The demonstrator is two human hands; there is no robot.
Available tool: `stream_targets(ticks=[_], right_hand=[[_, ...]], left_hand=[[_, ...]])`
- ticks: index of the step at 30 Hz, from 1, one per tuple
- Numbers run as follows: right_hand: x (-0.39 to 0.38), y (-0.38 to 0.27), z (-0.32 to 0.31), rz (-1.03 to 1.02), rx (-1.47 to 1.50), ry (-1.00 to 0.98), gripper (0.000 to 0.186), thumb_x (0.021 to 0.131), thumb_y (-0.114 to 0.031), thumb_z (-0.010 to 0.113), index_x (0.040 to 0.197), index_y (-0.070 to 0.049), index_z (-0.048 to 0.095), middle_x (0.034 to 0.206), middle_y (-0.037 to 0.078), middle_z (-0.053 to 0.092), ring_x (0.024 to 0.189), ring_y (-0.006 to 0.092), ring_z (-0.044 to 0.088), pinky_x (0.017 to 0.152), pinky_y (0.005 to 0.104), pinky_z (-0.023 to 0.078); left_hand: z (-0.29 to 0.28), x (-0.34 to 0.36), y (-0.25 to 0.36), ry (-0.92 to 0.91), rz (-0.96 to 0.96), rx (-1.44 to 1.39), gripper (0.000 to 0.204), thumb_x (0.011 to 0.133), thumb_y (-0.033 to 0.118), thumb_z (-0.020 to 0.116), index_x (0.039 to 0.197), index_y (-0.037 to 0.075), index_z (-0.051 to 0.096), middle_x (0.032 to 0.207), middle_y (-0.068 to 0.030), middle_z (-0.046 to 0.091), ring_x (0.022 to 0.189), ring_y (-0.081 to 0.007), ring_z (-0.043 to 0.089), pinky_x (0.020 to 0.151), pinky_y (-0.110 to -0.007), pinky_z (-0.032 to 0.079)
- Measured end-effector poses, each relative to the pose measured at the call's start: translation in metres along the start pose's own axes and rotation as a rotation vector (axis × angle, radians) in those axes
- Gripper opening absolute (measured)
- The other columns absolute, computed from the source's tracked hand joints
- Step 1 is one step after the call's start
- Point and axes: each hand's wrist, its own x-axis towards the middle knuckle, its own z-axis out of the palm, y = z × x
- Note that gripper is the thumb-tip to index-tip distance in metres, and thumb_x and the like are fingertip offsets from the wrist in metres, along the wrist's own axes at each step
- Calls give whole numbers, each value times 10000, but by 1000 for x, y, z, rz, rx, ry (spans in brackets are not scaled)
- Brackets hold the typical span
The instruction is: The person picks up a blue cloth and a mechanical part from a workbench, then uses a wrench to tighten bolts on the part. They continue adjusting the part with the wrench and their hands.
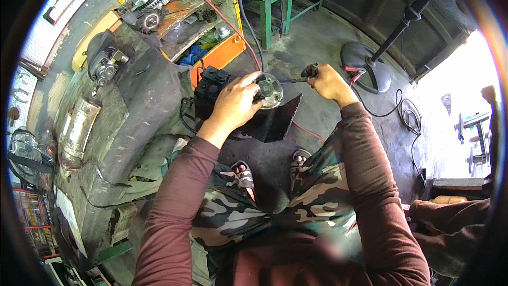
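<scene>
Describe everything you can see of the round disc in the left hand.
The disc looks like worn grey metal, with dark holes or spots on its face, turned roughly toward the camera. The left hand grips its left side, near the black sheet. A thin rod ends by the disc's right edge; contact is unclear.

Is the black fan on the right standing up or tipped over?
The fan is standing: its wide base sits flat on the floor and the pole rises from it.
</scene>
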Motion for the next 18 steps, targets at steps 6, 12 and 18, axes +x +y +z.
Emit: stream_targets(ticks=[6, 12, 18], right_hand=[[0, 0, -1, 4, -27, -9, 264, 876, -87, 692, 1113, 17, 748, 853, 202, 744, 799, 260, 693, 789, 400, 544], [-1, -2, -2, 28, -19, -20, 256, 882, -90, 698, 1112, 9, 751, 848, 196, 745, 775, 250, 684, 774, 404, 544], [2, 5, 1, 25, -53, -9, 265, 890, -98, 695, 1127, 5, 753, 855, 191, 752, 794, 245, 704, 773, 399, 545]], left_hand=[[1, -1, 2, 46, 5, -33, 362, 816, 241, 854, 1049, 11, 699, 1481, -152, 601, 1265, -353, 633, 1076, -445, 519], [1, 0, 3, 40, -28, -10, 324, 824, 216, 840, 1040, 14, 710, 1474, -148, 606, 1249, -346, 640, 1069, -440, 525], [1, 0, 3, 34, 38, 9, 307, 824, 227, 846, 993, 8, 712, 1462, -141, 611, 1239, -345, 644, 1070, -446, 523]])
